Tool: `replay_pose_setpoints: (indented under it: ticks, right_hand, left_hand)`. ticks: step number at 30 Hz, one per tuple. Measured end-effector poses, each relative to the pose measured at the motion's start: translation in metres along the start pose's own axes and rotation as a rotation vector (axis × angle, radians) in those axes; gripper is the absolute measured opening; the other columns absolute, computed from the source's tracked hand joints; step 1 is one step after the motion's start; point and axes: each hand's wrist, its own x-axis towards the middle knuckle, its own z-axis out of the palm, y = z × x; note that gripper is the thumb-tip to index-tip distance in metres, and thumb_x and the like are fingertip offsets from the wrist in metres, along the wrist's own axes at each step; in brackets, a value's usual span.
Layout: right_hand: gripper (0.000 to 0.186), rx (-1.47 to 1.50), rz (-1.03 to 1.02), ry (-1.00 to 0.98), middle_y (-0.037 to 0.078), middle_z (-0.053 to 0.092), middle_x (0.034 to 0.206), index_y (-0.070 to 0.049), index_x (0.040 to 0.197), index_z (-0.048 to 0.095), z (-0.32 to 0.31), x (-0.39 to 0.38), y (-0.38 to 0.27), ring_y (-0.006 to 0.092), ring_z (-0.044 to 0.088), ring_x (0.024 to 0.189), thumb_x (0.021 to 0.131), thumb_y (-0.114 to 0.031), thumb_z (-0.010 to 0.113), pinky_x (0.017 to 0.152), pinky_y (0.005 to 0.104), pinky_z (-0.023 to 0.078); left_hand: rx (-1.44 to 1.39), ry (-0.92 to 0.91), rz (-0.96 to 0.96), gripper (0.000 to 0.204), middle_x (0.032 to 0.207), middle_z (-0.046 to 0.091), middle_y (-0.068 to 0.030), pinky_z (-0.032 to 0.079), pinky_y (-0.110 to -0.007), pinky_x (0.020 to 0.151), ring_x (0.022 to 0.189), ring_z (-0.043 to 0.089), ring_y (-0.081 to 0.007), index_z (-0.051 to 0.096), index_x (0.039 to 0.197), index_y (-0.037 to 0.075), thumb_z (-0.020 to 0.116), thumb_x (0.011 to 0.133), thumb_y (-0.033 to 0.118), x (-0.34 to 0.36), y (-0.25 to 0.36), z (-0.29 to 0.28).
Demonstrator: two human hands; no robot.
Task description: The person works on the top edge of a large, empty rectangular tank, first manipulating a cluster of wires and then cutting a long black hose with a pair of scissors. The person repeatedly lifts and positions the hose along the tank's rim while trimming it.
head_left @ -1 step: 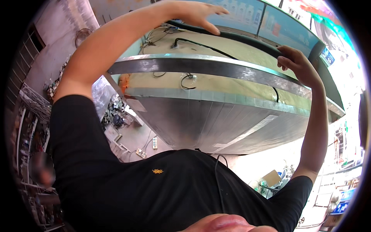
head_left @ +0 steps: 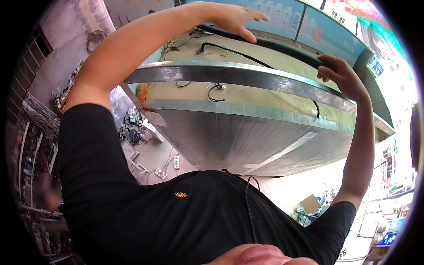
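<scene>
A long black tube (head_left: pixel 282 47), with the look of foam pipe insulation, runs across the top of a large metal cabinet (head_left: pixel 221 137). My right hand (head_left: pixel 341 76) is closed around the tube's right part, fingers curled. Above its left stretch, my left hand (head_left: pixel 234 21) has its fingers stretched out and its thumb at the tube; whether the thumb presses on it I cannot tell. A thinner black hose (head_left: pixel 236 53) lies on the beige cabinet top, just in front of the tube.
A steel rail (head_left: pixel 221 70) spans the cabinet in front of my hands. Loose wires (head_left: pixel 216 92) stick out of the beige top. Behind stands a blue panel (head_left: pixel 282 15) with pictured bottles. Power strips (head_left: pixel 176 162) and piled metal parts (head_left: pixel 132 128) are on the floor at left.
My left hand has shifted slightly to the right and down along the tube. My right hand keeps its grip, almost unmoved.
</scene>
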Motion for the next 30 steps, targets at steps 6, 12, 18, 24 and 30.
replay_pose_setpoints:
  ticks: [6, 12, 18, 24, 30]
  right_hand:
    - [0.036, 0.08, -0.039, 0.082, 0.003, 0.062, 0.087, 0.005, 0.121, 0.063, 0.004, -0.003, -0.001, 0.0103, 0.055, 0.083, 0.1, -0.024, 0.062, 0.08, 0.027, 0.048]
    - [0.034, -0.34, -0.158, 0.611, 0.008, 0.073, 0.105, -0.001, 0.124, 0.067, 0.018, -0.011, 0.009, 0.016, 0.064, 0.092, 0.1, -0.025, 0.064, 0.088, 0.0293, 0.05]
    - [0.036, 0.334, -0.116, 0.638, 0.01, 0.067, 0.087, 0.006, 0.111, 0.07, 0.051, -0.147, 0.022, 0.0134, 0.059, 0.077, 0.103, -0.027, 0.057, 0.073, 0.0268, 0.046]
    - [0.038, -0.11, 0.125, 1.005, 0.013, 0.069, 0.115, 0.001, 0.119, 0.068, 0.152, -0.105, 0.053, 0.0256, 0.065, 0.106, 0.092, -0.024, 0.073, 0.088, 0.0345, 0.05]
    - [0.026, -0.244, 0.125, 0.92, 0.015, 0.066, 0.094, 0.001, 0.105, 0.069, 0.151, -0.068, 0.062, 0.0277, 0.062, 0.085, 0.092, -0.02, 0.073, 0.08, 0.0365, 0.048]
  left_hand:
    - [-0.24, -0.262, 0.091, 0.06, 0.136, 0.058, -0.0144, 0.042, -0.042, 0.11, 0.124, 0.055, -0.0326, 0.048, 0.144, 0.011, 0.068, 0.093, 0.037, 0.028, 0.019, 0.016]
    - [-0.206, -0.258, 0.049, 0.036, 0.106, 0.066, -0.0156, 0.052, -0.042, 0.082, 0.088, 0.065, -0.0259, 0.058, 0.127, 0.006, 0.059, 0.101, 0.031, 0.03, 0.012, 0.024]
    - [-0.009, -0.261, 0.216, 0.029, 0.1, 0.065, -0.02, 0.048, -0.047, 0.087, 0.095, 0.062, -0.0382, 0.059, 0.112, 0.003, 0.06, 0.1, 0.029, 0.018, 0.013, 0.044]
    - [0.02, -0.24, 0.26, 0.03, 0.105, 0.066, -0.0209, 0.047, -0.048, 0.09, 0.102, 0.061, -0.0392, 0.059, 0.115, 0.002, 0.06, 0.1, 0.028, 0.027, 0.028, 0.047]
    - [0.109, -0.424, 0.136, 0.044, 0.127, 0.062, -0.0214, 0.044, -0.045, 0.106, 0.123, 0.056, -0.0374, 0.055, 0.133, 0.001, 0.065, 0.094, 0.018, 0.043, 0.056, 0.035]
